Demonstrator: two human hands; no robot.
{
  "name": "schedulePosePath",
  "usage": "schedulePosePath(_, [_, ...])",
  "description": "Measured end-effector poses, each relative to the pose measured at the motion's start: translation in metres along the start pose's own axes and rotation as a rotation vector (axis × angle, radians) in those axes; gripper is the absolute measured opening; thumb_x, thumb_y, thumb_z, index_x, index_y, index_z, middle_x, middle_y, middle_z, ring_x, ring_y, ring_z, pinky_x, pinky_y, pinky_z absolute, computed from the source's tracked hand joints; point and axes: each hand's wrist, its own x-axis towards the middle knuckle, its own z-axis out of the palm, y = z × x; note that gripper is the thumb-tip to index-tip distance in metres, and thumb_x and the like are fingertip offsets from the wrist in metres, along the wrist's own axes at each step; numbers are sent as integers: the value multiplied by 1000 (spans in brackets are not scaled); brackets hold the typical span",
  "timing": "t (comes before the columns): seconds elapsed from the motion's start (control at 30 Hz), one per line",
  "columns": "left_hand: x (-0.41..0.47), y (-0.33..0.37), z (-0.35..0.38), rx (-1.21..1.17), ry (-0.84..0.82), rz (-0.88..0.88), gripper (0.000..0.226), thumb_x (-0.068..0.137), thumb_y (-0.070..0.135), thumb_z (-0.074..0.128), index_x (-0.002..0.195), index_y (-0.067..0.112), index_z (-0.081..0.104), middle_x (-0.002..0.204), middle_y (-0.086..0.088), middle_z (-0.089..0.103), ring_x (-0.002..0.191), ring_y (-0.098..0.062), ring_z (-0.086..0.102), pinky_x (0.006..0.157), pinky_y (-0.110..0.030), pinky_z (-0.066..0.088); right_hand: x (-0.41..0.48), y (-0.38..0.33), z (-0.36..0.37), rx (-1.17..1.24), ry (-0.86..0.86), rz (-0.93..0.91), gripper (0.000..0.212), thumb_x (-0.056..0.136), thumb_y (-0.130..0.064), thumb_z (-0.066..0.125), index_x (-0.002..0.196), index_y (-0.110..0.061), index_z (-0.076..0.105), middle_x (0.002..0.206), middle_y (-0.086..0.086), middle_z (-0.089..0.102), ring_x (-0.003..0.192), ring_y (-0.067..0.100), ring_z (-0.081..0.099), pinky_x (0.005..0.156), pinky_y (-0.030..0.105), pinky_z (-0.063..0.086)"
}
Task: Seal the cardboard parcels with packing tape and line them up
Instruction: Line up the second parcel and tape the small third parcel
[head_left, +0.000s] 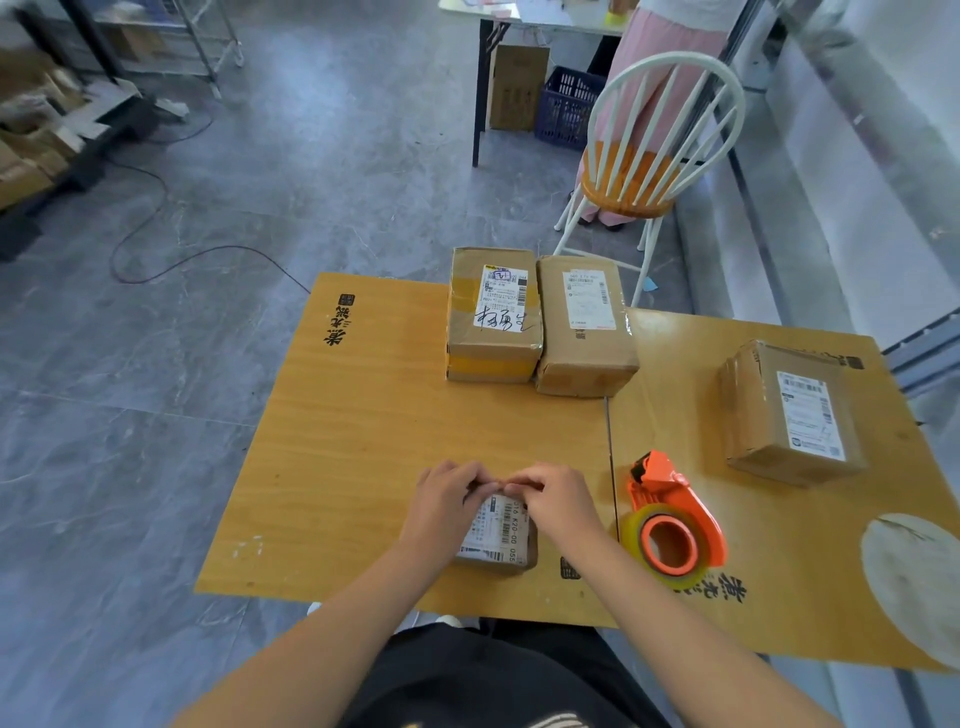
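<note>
Small parcel sits left of tape dispenser, long axis pointing away. Left hand and right hand grip its far edge, fingers curled.

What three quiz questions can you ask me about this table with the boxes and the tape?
1. What colour is the tape dispenser?
2. True or false: the tape dispenser is in the left hand.
3. What does the right hand grip together with the left hand? A the small box; B a cup; C scissors.

Key:
1. Orange.
2. False: it lies on the table, to the right of the small box.
3. A.
</note>
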Motion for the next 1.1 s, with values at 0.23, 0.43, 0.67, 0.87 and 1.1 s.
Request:
schedulePosePath(0.23, [14, -2, -29, -261, -276, -376, 19, 88, 49, 67, 79, 32, 70, 74, 7, 70, 67, -10, 59, 73, -29, 42, -15, 8, 1, 85, 4, 157, 22, 98, -27, 59, 96, -14, 76, 90, 0, 75, 84, 16, 68, 70, 23, 52])
schedulePosePath(0.43, [19, 4, -30, -515, -236, -520, 17, 83, 39, 77, 73, 25, 74, 68, 1, 69, 66, -18, 56, 55, -25, 41, -19, 0, 12, 346, -143, 446, 49, 107, -45, 25, 134, -14, 52, 119, 8, 65, 106, 21, 54, 94, 32, 37])
schedulePosePath(0.67, [4, 2, -13, -583, -68, -499, 19, 86, 33, 75, 83, 14, 74, 78, 2, 69, 70, -10, 59, 57, -15, 41, -30, 31, 2, 164, 217, 172, 14, 95, -29, 63, 103, -18, 58, 107, -4, 53, 100, 10, 56, 84, 18, 45])
schedulePosePath(0.87, [-5, -5, 3, -506, 85, -385, 27, 87, 38, 71, 78, 13, 69, 85, -1, 60, 75, -13, 55, 66, -22, 38, -37, 22, 15, 171, 149, 124, 19, 100, -28, 54, 117, -21, 59, 106, -10, 56, 100, 6, 55, 77, 11, 40])
schedulePosePath(1.1, [-6, -7, 6, -514, 125, -394, 27, 89, 38, 69, 77, 13, 68, 83, 1, 57, 71, -11, 53, 62, -16, 38, -19, 17, 10, 197, -18, 144, 30, 104, -21, 45, 133, -23, 51, 123, -4, 46, 113, 10, 49, 71, 9, 42])
